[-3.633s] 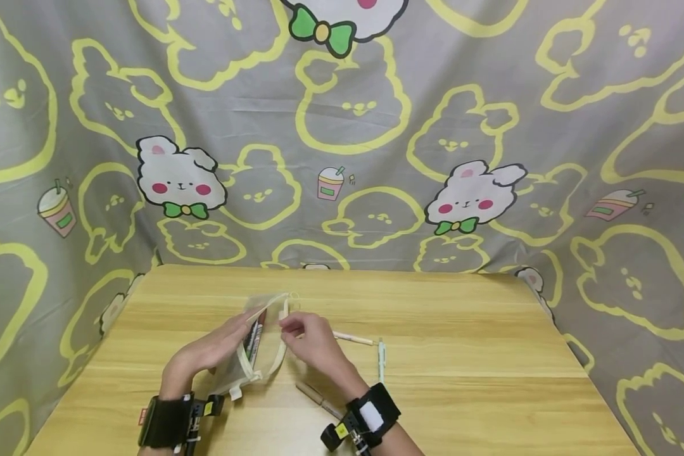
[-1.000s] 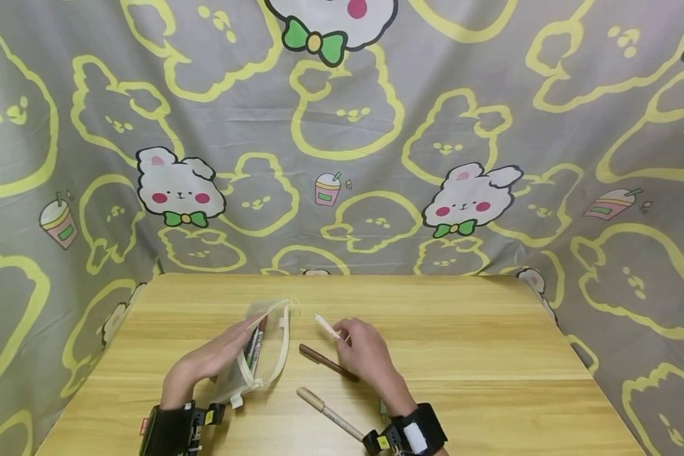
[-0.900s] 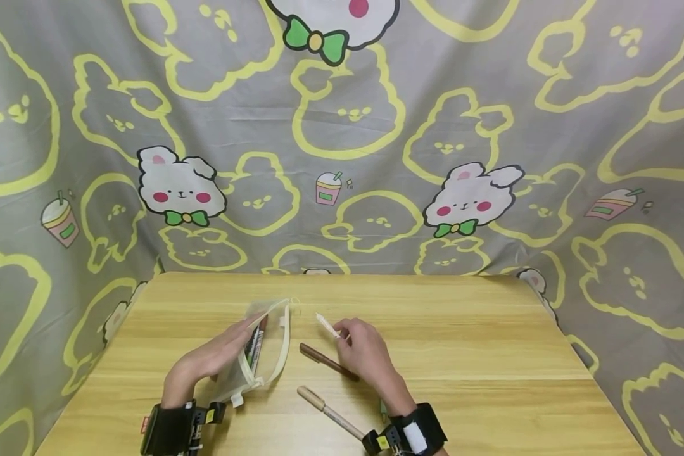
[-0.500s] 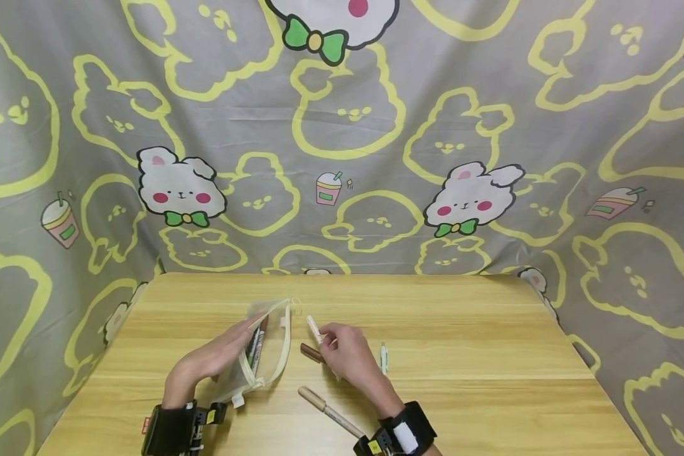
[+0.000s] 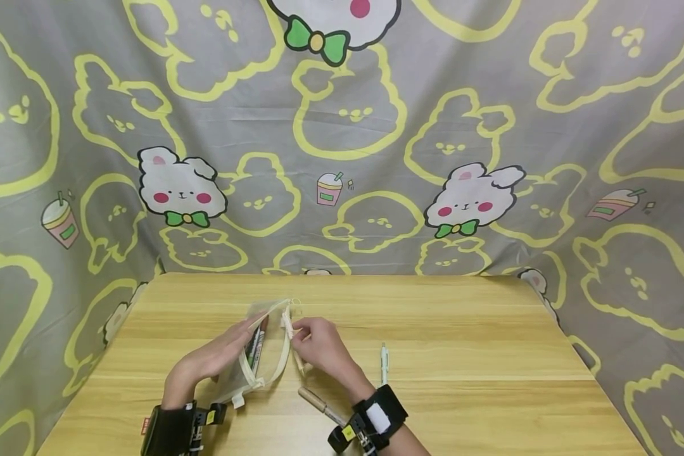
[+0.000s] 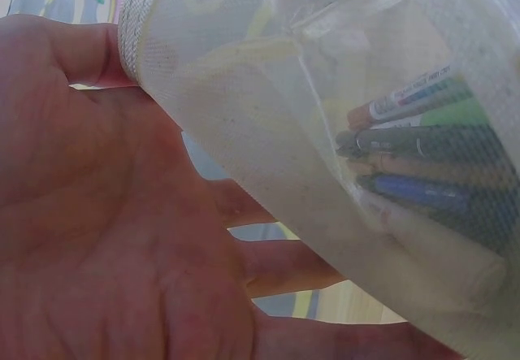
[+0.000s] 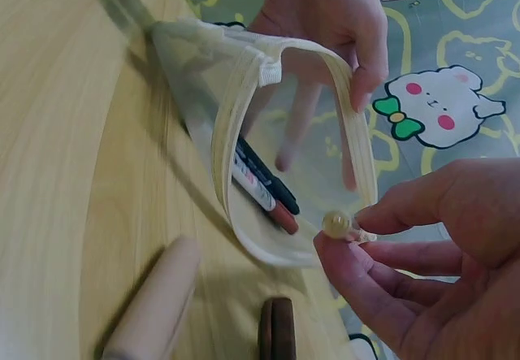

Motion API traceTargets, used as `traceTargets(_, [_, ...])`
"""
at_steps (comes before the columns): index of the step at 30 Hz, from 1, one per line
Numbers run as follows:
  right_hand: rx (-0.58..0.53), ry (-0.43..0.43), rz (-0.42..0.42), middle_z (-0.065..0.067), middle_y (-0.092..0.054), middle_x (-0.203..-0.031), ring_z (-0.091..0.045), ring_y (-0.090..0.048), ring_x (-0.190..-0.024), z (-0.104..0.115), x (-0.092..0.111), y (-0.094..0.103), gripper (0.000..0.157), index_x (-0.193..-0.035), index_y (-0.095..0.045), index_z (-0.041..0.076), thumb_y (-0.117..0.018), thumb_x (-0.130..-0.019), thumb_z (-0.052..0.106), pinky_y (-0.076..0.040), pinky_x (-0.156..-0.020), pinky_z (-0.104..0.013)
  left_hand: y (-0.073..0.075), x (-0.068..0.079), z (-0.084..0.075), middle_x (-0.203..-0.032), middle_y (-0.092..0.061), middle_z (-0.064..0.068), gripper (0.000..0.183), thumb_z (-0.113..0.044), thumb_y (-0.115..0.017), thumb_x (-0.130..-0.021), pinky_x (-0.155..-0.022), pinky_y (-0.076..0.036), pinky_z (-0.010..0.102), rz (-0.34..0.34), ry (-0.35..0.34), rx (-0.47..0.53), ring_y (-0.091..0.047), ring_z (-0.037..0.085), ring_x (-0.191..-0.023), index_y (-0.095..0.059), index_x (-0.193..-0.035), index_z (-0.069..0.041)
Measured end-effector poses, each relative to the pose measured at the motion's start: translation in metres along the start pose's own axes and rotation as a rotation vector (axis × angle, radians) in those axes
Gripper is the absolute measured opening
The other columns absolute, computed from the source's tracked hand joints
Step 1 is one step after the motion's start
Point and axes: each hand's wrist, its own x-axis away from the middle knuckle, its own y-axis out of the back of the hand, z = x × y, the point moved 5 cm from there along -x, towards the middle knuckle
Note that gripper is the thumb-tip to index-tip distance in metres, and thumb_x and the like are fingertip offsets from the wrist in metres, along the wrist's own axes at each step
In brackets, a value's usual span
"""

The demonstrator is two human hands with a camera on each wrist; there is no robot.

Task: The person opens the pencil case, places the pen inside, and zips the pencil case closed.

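Note:
A translucent mesh zip pouch with a cream zip edge lies on the table, its mouth spread towards the right. Several pens, with a red-ended marker among them, show inside. My left hand lies along the pouch's left wall with straight fingers, which show through the mesh in the right wrist view. My right hand pinches a slim white pen right at the mouth. The pen's cream end sticks out between thumb and fingers in the right wrist view.
A beige pen lies near the right wrist. Close by, a dark brown pen shows in the right wrist view. Farther right lies a mint-green pen on the wooden table. A printed curtain surrounds the table.
The right hand has picked up the white pen from the table, turned it, and carried it left to the pouch mouth. The left hand stays in place against the pouch.

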Motion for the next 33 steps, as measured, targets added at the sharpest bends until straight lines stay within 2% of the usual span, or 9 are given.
traceTargets(6, [-0.095,-0.076,0.026,-0.007,-0.070,-0.086,-0.019,-0.069,-0.053,0.002,-0.011,-0.017,0.037,-0.124,-0.064,-0.008,-0.062,-0.088,0.001,-0.059,-0.053,-0.027,-0.001,0.000,0.003,-0.156,-0.016,0.034,0.049,-0.013,-0.016,-0.110,-0.104,-0.013,0.078,0.005,0.003,0.007,-0.012,0.056,-0.138,-0.017,-0.155,0.007])
traceTargets(12, [-0.102,-0.091,0.013,-0.007,-0.072,-0.083,-0.026,-0.070,-0.055,0.001,-0.020,-0.031,0.039,-0.125,-0.063,-0.009,-0.063,-0.087,-0.002,-0.060,-0.054,-0.027,-0.001,0.000,0.002,-0.155,-0.016,0.035,0.049,-0.011,-0.016,-0.109,-0.102,-0.014,0.079,0.003,-0.013,0.007,-0.013,0.058,-0.137,-0.017,-0.154,0.009])
traceTargets(16, [-0.095,-0.100,0.009,-0.007,-0.072,-0.084,-0.025,-0.070,-0.055,0.001,-0.024,-0.036,0.040,-0.125,-0.063,-0.009,-0.063,-0.085,-0.003,-0.060,-0.056,-0.026,-0.001,-0.001,0.002,-0.156,-0.016,0.035,0.049,-0.013,-0.016,-0.110,-0.105,-0.013,0.077,0.001,0.004,0.018,-0.013,0.057,-0.138,-0.017,-0.154,0.008])
traceTargets(21, [-0.181,-0.109,0.026,-0.013,-0.072,-0.091,-0.026,-0.072,-0.066,0.001,-0.027,-0.040,0.041,-0.128,-0.059,-0.012,-0.063,-0.088,-0.004,-0.062,-0.060,-0.033,-0.001,-0.002,0.001,-0.154,-0.017,0.037,0.049,-0.012,-0.018,-0.110,-0.103,-0.016,0.078,-0.001,0.001,0.020,-0.015,0.058,-0.137,-0.017,-0.154,0.009])
traceTargets(26, [-0.298,-0.116,0.052,-0.020,-0.069,-0.093,-0.033,-0.072,-0.076,0.003,-0.023,-0.033,0.039,-0.127,-0.058,-0.014,-0.056,-0.089,-0.010,-0.062,-0.066,-0.041,0.000,-0.001,0.002,-0.154,-0.018,0.038,0.049,-0.013,-0.019,-0.109,-0.101,-0.018,0.079,-0.004,0.011,0.012,-0.017,0.059,-0.136,-0.018,-0.154,0.008])
traceTargets(28, [-0.287,-0.096,0.059,-0.020,-0.069,-0.093,-0.033,-0.072,-0.076,0.003,-0.020,-0.026,0.036,-0.125,-0.060,-0.012,-0.056,-0.089,-0.008,-0.062,-0.066,-0.042,0.001,-0.001,0.003,-0.154,-0.018,0.037,0.049,-0.014,-0.020,-0.110,-0.102,-0.017,0.079,-0.006,0.025,0.002,-0.016,0.058,-0.137,-0.018,-0.154,0.006])
traceTargets(33, [-0.169,-0.006,0.064,-0.018,-0.070,-0.093,-0.033,-0.070,-0.070,0.003,-0.009,-0.003,0.031,-0.120,-0.065,-0.006,-0.058,-0.091,0.000,-0.061,-0.056,-0.044,0.001,-0.001,0.004,-0.155,-0.017,0.036,0.050,-0.016,-0.019,-0.110,-0.104,-0.015,0.077,-0.005,0.054,-0.016,-0.015,0.057,-0.138,-0.018,-0.155,0.005])
